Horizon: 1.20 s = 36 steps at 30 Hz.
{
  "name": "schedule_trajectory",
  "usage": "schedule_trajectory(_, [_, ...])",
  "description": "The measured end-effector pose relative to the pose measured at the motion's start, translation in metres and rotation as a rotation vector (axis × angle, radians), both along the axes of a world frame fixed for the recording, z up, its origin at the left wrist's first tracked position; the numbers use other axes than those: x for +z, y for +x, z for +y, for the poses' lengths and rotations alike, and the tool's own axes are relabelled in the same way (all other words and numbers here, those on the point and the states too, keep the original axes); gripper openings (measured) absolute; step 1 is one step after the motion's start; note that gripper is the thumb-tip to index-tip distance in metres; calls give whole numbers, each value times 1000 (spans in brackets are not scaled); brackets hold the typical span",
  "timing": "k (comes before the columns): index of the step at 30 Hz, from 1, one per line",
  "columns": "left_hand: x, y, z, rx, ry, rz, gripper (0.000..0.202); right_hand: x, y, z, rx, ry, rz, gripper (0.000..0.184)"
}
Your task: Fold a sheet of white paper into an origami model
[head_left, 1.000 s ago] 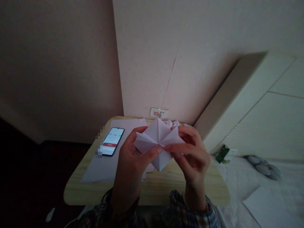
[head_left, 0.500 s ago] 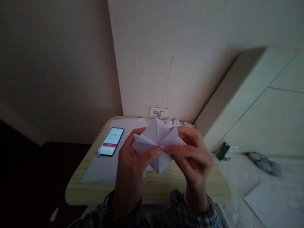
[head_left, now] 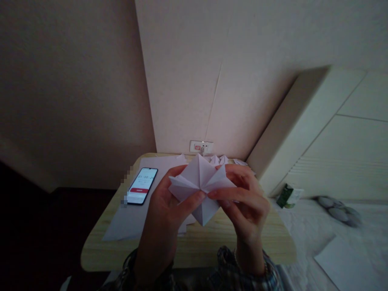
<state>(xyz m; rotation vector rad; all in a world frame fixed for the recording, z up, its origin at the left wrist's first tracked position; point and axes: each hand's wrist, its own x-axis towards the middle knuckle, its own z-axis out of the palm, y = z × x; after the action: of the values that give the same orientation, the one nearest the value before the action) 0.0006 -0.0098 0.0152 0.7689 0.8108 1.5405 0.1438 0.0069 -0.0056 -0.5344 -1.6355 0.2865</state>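
Observation:
I hold a folded white paper shape [head_left: 200, 178] with several pointed flaps above a small wooden table [head_left: 194, 242]. My left hand [head_left: 165, 214] grips its left side, thumb pressed on the centre crease. My right hand [head_left: 247, 202] pinches the right side, forefinger meeting the left thumb at the middle. Both hands are closed on the paper. The paper's lower point hangs between my palms.
A lit phone [head_left: 142, 186] lies on white sheets [head_left: 133, 218] at the table's left. Small folded paper pieces [head_left: 220, 159] sit by the wall socket [head_left: 201, 147]. A bed with a loose sheet [head_left: 348, 262], a green packet [head_left: 286, 196] and a grey object [head_left: 336, 210] lies right.
The hands and the paper shape keep nearly the same grip; the view has shifted slightly and the paper sits a little lower in the picture.

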Motion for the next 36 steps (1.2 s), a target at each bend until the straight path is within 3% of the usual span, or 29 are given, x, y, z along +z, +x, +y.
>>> schedule_trajectory(6, [4, 2, -1, 84, 6, 22, 36, 1, -1, -1, -6, -16, -5, 27])
schedule_trajectory(19, [-1, -2, 3, 54, 7, 28, 42, 3, 1, -3, 68, -69, -7, 36])
schedule_trajectory(36, [-5, -6, 4, 37, 30, 11, 37, 4, -2, -9, 29, -47, -48, 42])
